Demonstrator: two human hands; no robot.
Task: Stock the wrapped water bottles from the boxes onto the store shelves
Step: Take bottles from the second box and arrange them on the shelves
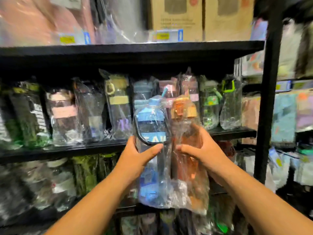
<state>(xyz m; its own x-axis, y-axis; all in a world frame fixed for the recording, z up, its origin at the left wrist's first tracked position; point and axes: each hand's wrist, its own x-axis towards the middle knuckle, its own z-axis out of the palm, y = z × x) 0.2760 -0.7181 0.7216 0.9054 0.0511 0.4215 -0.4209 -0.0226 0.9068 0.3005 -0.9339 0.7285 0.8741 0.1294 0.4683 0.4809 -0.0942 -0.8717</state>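
Fingers [131, 141] of our left hand [141, 156] curl round the wrapped blue bottle [150, 126]; our right hand [200, 150] grips the orange bottle [185, 116] beside it, both upright before the black middle shelf [67, 150], crowded with wrapped bottles [62, 116]; cardboard boxes [177, 19] above it.

I'm in a shop, facing black shelves [128, 48] packed with rows of bottles [116, 106] in clear plastic wrap. Yellow price tags [162, 36] sit along the top shelf's front edge, in front of cardboard boxes [177, 17]. More packaged goods [284, 114] are stacked off to the right.
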